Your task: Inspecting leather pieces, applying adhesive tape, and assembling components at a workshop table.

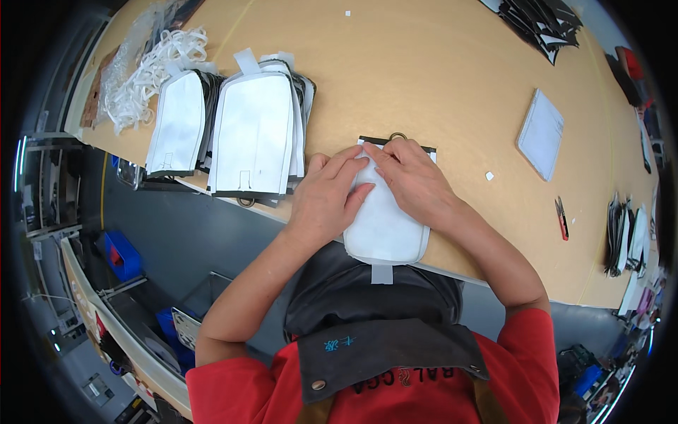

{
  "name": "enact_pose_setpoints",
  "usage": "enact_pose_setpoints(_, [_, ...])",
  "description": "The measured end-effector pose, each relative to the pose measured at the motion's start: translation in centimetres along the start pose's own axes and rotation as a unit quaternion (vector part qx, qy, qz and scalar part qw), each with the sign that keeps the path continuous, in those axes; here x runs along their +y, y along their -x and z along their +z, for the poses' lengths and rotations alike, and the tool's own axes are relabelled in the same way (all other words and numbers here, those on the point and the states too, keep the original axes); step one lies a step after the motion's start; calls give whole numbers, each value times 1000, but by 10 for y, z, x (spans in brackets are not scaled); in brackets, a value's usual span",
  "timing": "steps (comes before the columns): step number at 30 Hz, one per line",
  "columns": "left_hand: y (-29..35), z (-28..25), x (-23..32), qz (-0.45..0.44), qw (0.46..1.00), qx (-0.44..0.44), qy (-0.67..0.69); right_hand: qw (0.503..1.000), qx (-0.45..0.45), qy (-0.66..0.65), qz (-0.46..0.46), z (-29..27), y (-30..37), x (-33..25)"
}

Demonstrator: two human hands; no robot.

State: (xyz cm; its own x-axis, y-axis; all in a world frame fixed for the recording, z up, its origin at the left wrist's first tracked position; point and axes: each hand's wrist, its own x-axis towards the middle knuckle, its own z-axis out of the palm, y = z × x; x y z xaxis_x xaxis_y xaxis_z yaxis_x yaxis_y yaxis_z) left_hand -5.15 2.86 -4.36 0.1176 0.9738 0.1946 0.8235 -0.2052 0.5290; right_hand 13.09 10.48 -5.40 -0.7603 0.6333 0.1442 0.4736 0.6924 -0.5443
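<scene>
A white panel (387,230) with a rounded near end and a dark far edge lies in front of me at the table's edge. A metal ring (398,135) shows at its far edge, and a grey tab (381,274) hangs off the near end toward my apron. My left hand (321,198) grips the panel's far left part, fingers bent and pressed onto it. Closed over the far edge beside the ring, my right hand (418,185) has its thumb on the white face, close to the left fingertips. What lies beneath the fingers is hidden.
To the left stand two stacks of similar white panels (253,134), (176,124) at the table edge. Behind them is a heap of white cord (166,60). A white pad (542,134) and red-handled snips (562,219) lie right; dark pieces (540,28) sit far right.
</scene>
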Motion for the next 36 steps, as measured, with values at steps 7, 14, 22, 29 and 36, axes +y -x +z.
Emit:
enact_pose_setpoints(7, [-1, -2, -8, 43, 999, -12, -5, 1000, 0, 4, -3, 3, -2, -1])
enact_pose_setpoints(14, [4, 2, -11, 62, 996, 1, -57, 995, 20, -70, 65, -8, -16, -9])
enact_pose_setpoints(22, [7, -1, -14, 43, 999, -22, -12, 992, 66, -49, 100, 2, -45, -5])
enact_pose_setpoints(29, [11, 1, -17, 47, 999, -11, 3, 989, 30, -50, 134, -1, -52, -10])
enact_pose_setpoints(36, [14, 3, -20, 44, 999, 0, 22, 984, -26, -38, 174, -9, -57, -18])
